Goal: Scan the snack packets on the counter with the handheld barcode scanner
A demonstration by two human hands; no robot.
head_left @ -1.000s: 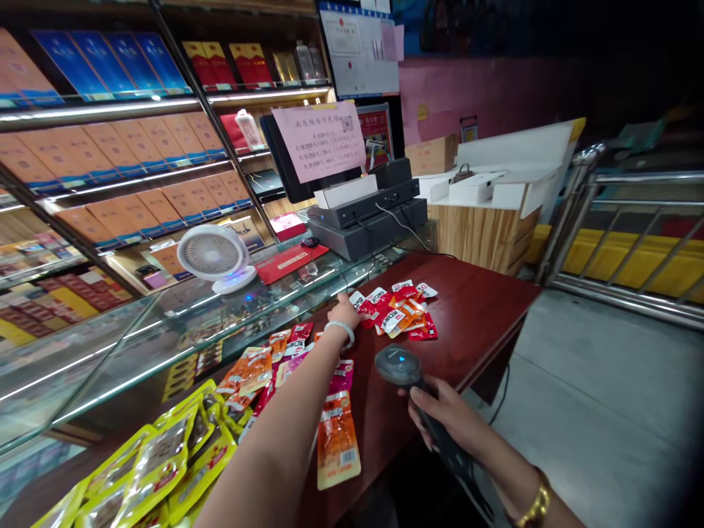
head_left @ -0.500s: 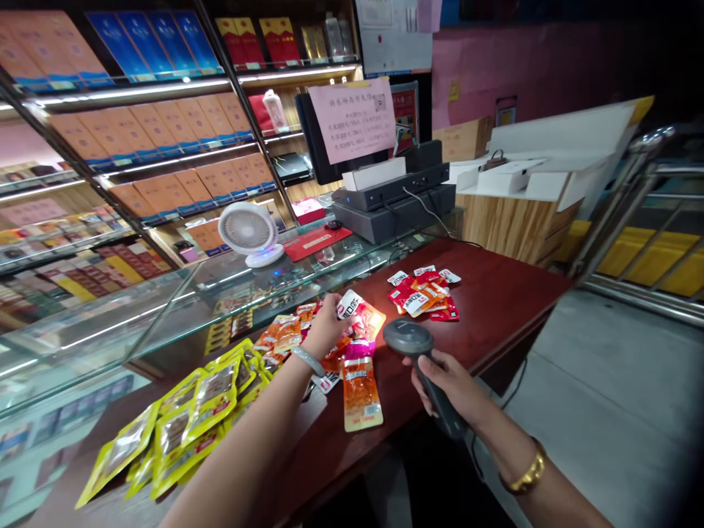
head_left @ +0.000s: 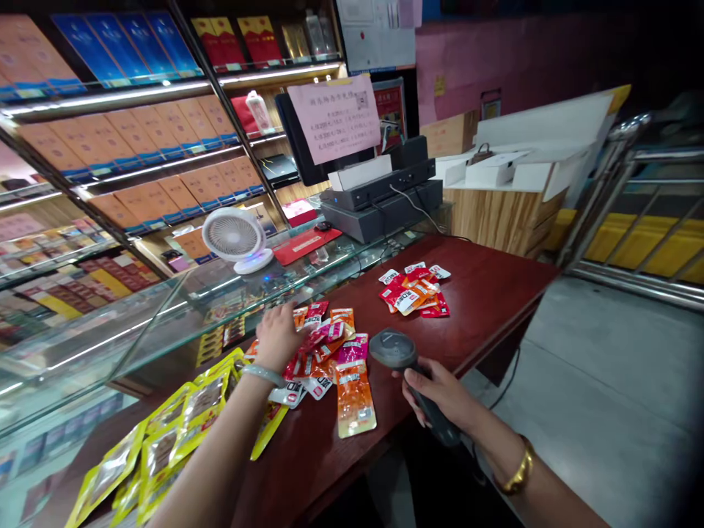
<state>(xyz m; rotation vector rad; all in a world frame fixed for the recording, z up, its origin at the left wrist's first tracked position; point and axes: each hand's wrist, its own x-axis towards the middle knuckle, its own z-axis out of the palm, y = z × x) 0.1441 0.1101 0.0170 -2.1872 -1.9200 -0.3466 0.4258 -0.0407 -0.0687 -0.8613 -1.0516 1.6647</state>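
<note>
Here's the left hand (head_left: 279, 336), palm down at the near-left side of the mixed packet pile (head_left: 324, 353), and its fingers curl out of sight on the far side, so whether they pinch anything I cannot tell. The right hand (head_left: 440, 396) is easier: fingers wrapped around the handle of a dark scanner (head_left: 393, 349), its head out in front, its lower end and cord fading into the dark below. Look at the yellow bags (head_left: 206, 396): the left forearm cuts straight across them, one corner pokes out on its right, and the nearest ones run off the bottom of the view. Packets overlap so tightly in the pile that several show only slivers, and small print is blurred. On to the edges: an orange packet (head_left: 356, 402) lies close to the tabletop's (head_left: 484, 293) front rim, while the glass case (head_left: 165, 345) borders the left side. A strip of wood separates the pile from the smaller red heap (head_left: 415, 290), and the widest free stretch runs from that heap to the right corner.
</note>
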